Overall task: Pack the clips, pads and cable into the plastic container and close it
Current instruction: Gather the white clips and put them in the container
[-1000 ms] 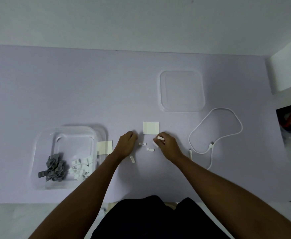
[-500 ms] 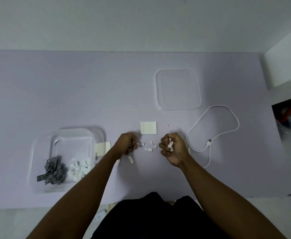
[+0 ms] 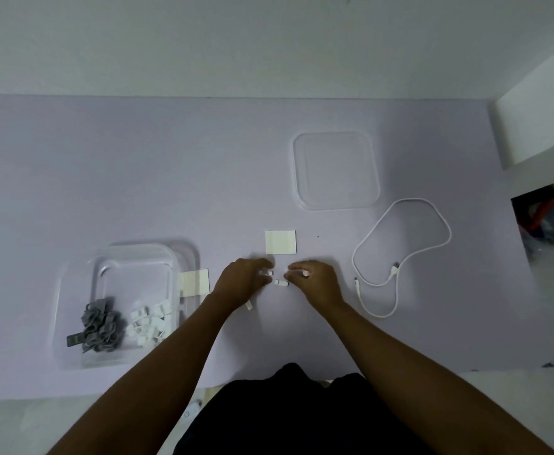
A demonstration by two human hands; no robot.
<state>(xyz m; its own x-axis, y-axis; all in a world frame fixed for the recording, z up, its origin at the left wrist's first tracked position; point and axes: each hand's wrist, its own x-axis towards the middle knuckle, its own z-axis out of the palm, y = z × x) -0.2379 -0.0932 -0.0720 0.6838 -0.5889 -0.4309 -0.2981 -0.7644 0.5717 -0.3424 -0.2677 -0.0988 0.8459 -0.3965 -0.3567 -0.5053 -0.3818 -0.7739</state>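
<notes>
My left hand [image 3: 241,280] and my right hand [image 3: 316,280] lie knuckles up, close together on the lilac table. Loose white clips [image 3: 281,283] lie between them, and one more [image 3: 248,304] sits by my left wrist. My left fingertips pinch a white clip [image 3: 266,273]. A white clip [image 3: 306,273] shows inside the curled fingers of my right hand. A square white pad [image 3: 280,242] lies just beyond the hands. The open clear container [image 3: 72,290] at the left holds grey clips [image 3: 100,326] and white clips [image 3: 149,323]. The white cable [image 3: 400,251] lies looped at the right.
The clear lid [image 3: 334,170] lies flat beyond the right hand. A second white pad [image 3: 194,283] rests against the container's right side. A white ledge [image 3: 538,126] and a dark gap with clutter [image 3: 544,221] border the table at the right.
My right hand, lifted and curled around clips half a second ago, has come back down beside the loose clips. My left hand has reached forward onto a clip.
</notes>
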